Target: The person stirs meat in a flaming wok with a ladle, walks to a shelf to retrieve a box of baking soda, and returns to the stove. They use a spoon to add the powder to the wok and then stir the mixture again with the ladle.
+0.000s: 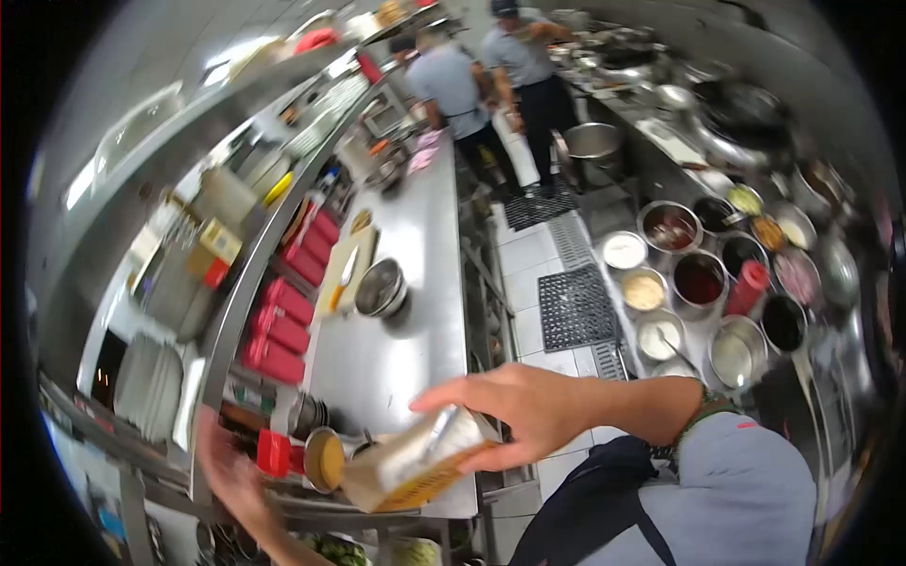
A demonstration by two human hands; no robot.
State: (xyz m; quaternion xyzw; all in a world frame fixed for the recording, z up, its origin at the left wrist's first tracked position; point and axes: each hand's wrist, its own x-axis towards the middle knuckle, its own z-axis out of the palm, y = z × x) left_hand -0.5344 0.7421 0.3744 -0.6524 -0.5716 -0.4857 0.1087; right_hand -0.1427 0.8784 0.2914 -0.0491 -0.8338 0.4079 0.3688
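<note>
My right hand [514, 410] grips an open cardboard box [420, 462] with white content inside, tilted over the near end of the steel counter [415, 274]. Just left of the box is a round container of yellow content [326, 459], with a red object [275, 453] beside it. My left hand [231, 472] is at the lower left, near the shelf edge, blurred by motion, its fingers apart and nothing seen in it.
Red containers [278, 325], a cutting board with a knife [344, 274] and a metal bowl [381, 288] are on the counter. Pots of sauces [698, 280] stand at the right. Two people [453, 90] stand in the aisle ahead. Black mats [576, 307] lie on the floor.
</note>
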